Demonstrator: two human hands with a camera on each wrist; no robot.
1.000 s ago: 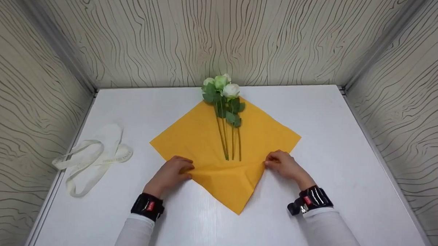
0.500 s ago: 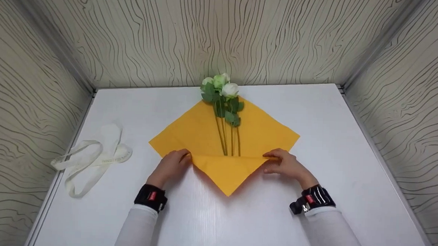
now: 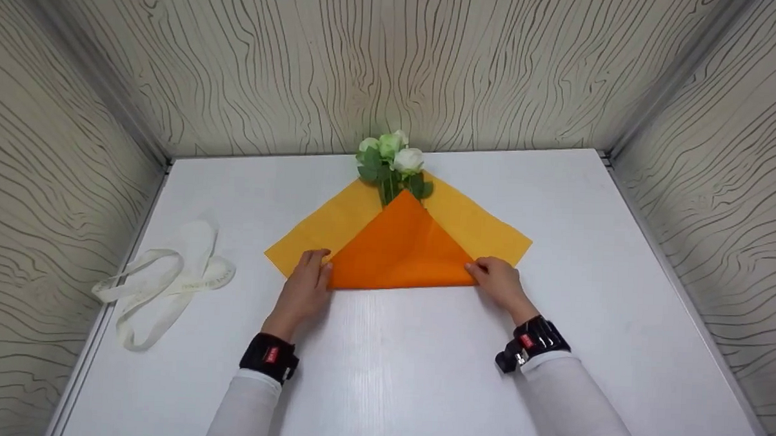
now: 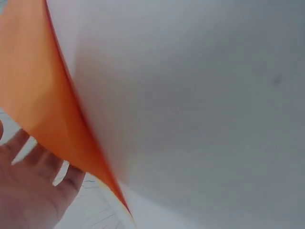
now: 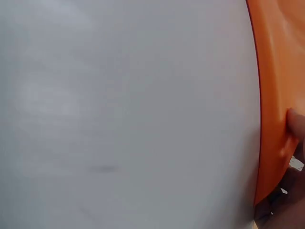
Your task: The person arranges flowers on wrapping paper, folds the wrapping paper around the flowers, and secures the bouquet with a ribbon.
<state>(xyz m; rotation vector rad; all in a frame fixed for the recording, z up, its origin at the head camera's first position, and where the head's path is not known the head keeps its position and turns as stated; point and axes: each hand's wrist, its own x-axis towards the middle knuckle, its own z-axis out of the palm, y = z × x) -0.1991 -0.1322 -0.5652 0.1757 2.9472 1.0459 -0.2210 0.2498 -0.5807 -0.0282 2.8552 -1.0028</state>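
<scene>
A sheet of wrapping paper, yellow on one face and orange on the other, lies on the table. Its near corner is folded up as an orange flap (image 3: 403, 251) over the stems of several white and pale green roses (image 3: 393, 150). At the fold's left end is my left hand (image 3: 305, 289); the left wrist view shows its fingers (image 4: 35, 155) fairly straight, their tips hidden behind the paper, the thumb apart. My right hand (image 3: 500, 283) pinches the right end, thumb (image 5: 296, 123) on the orange face and fingers beneath. Flower heads stick out past the paper's far side.
A loosely looped cream ribbon (image 3: 166, 281) with printed lettering lies at the left of the white table (image 3: 383, 366). Wood-grain patterned panels (image 3: 393, 63) stand behind the table and at both sides.
Both hands have lifted the paper's near corner and turned it away from me over the stems, showing the orange face. The left fingers have straightened. Flowers and ribbon have stayed put.
</scene>
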